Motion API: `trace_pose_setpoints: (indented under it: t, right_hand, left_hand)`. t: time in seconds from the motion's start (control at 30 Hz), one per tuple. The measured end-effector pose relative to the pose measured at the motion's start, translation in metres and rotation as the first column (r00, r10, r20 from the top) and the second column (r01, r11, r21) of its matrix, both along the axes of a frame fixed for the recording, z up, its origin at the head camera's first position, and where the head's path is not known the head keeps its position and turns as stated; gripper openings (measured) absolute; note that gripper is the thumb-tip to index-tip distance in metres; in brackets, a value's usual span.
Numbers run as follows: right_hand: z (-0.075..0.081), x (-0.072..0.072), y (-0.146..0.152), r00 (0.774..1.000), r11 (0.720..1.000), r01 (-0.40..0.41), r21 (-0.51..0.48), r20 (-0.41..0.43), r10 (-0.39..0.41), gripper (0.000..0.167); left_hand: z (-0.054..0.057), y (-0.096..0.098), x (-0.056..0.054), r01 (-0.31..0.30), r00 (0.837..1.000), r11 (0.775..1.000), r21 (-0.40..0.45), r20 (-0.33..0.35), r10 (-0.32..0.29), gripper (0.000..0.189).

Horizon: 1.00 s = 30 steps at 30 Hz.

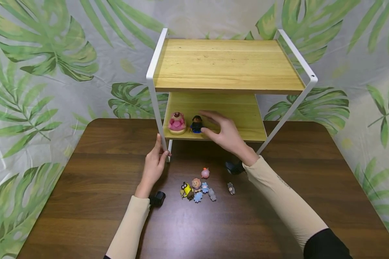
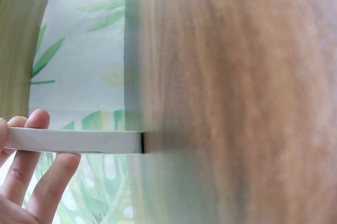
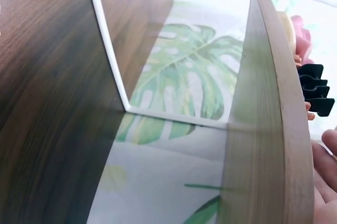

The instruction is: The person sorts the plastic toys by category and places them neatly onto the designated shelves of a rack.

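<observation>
My left hand [image 1: 153, 164] holds the white front-left leg [image 2: 79, 141] of a two-tier shelf, with fingers on both sides of the bar. On the lower board [image 1: 236, 117] sits a pink bear figurine [image 1: 177, 123]. Beside it stands a small dark figurine [image 1: 196, 124] in blue and black; in the right wrist view its black part [image 3: 316, 90] has a ridged outline. My right hand [image 1: 226, 132] is just right of this figurine, thumb and fingers spread apart. A gap separates hand and figurine in the right wrist view.
Several small figurines lie on the brown table [image 1: 94, 201] before the shelf, among them a yellow-and-black one [image 1: 187, 190] and a pink round one [image 1: 205, 173]. A grey one [image 1: 231, 188] lies apart to the right. The wooden top board [image 1: 227, 64] overhangs the right hand's area.
</observation>
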State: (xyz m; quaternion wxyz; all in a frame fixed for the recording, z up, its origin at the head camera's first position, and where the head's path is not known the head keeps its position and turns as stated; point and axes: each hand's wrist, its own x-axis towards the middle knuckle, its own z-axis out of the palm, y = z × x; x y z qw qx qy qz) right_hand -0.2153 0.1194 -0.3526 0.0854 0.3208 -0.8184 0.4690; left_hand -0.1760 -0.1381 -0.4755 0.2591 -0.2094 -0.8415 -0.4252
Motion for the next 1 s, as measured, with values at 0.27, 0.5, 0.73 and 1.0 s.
trace_pose_setpoints:
  t: [0.27, 0.5, 0.73, 1.0]
  right_hand:
    - [-0.003, 0.008, 0.006, 1.0, 0.995, -0.017, -0.094, -0.014, 0.016, 0.043]
    - [-0.009, 0.018, 0.01, 1.0, 0.99, -0.006, -0.137, -0.021, 0.003, 0.038]
    - [-0.015, 0.029, 0.012, 0.999, 0.974, -0.031, -0.223, 0.018, 0.036, 0.034]
    - [0.004, 0.057, 0.006, 0.999, 0.973, -0.043, -0.225, -0.005, 0.043, 0.027]
  left_hand:
    - [0.0, 0.0, 0.0, 0.0, 1.0, 1.0, 0.005, -0.011, 0.0, 0.101]
    - [0.0, 0.0, 0.0, 0.002, 1.0, 1.0, 0.006, -0.011, -0.002, 0.101]
    - [0.0, 0.001, 0.0, 0.0, 1.0, 1.0, 0.001, -0.011, 0.0, 0.101]
    - [0.0, 0.001, 0.0, 0.0, 1.0, 1.0, 0.006, -0.021, 0.0, 0.101]
